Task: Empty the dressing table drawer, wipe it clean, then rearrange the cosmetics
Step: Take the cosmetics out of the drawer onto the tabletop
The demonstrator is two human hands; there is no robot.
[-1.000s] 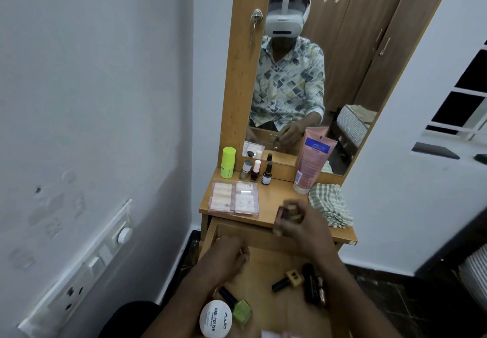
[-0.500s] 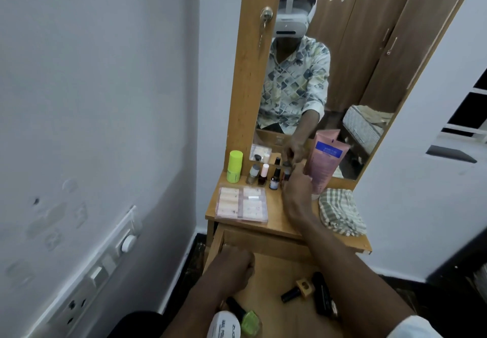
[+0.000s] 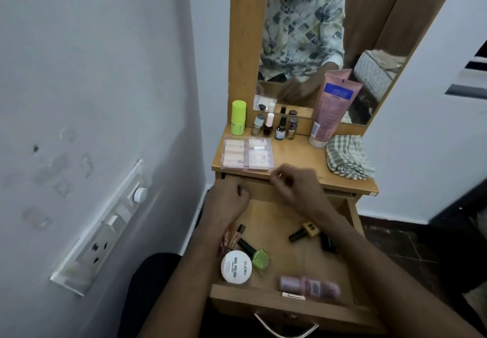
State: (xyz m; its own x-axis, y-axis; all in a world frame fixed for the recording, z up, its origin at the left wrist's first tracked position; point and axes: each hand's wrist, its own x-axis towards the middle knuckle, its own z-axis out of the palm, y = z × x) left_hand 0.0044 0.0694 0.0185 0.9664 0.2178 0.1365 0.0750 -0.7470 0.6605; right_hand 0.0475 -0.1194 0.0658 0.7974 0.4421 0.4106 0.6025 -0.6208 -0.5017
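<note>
**Drawer Clearing: Hand-to-Bottle Position**

Clock directions were read with 12 o'clock toward the mirror.

The drawer (image 3: 274, 221) stood pulled out and partly emptied. The right hand (image 3: 297, 187) hovered over its back edge with the fingers loosely bent, and nothing was seen in them. The left hand (image 3: 226, 202) sat at the back left corner of the drawer, curled into a fist with no object showing.

The black-and-gold bottle (image 3: 303, 231) lay flat on the drawer floor at 6 o'clock from the right hand. Its long axis ran from 8 to 2 o'clock, with the black cap at the 8 o'clock end. The right hand was judged the nearer of the two, so a grip across the body would call for turning the wrist square to that axis.

The green bottle (image 3: 259, 258) lay at 6 o'clock from the left hand. Its axis ran from 10 to 4 o'clock, and it touched the white round jar (image 3: 235, 267). A blurred pink bottle (image 3: 309, 285) lay along the front wall.
</note>
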